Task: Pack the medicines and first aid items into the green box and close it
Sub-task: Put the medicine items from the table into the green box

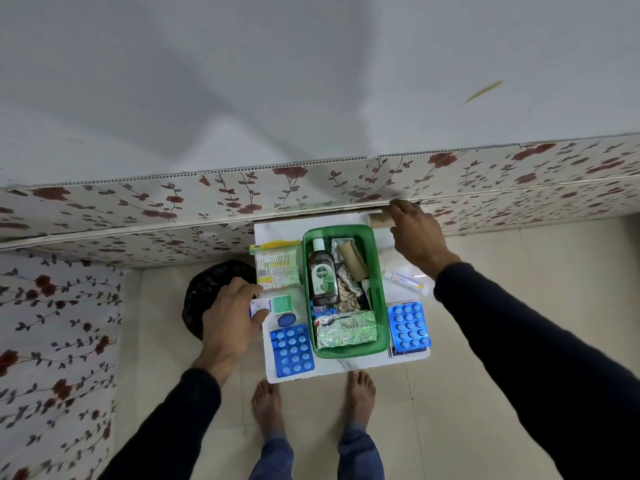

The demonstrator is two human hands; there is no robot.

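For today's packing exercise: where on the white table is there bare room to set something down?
Bare table runs along the near edge, before the green box, and slightly behind the ointment tube. The left side is crowded: cotton buds pack, blue blister.

Bottle [323,271] in box [379,271]; tube [408,279] right, probably on table [346,365].

Even, soft indoor light from above me; faint shadows on the wall [242,81]. Wide-angle bend warps the edges, my sleeves stretch. Glare on the foil pack [344,330]. Slightly soft overall.
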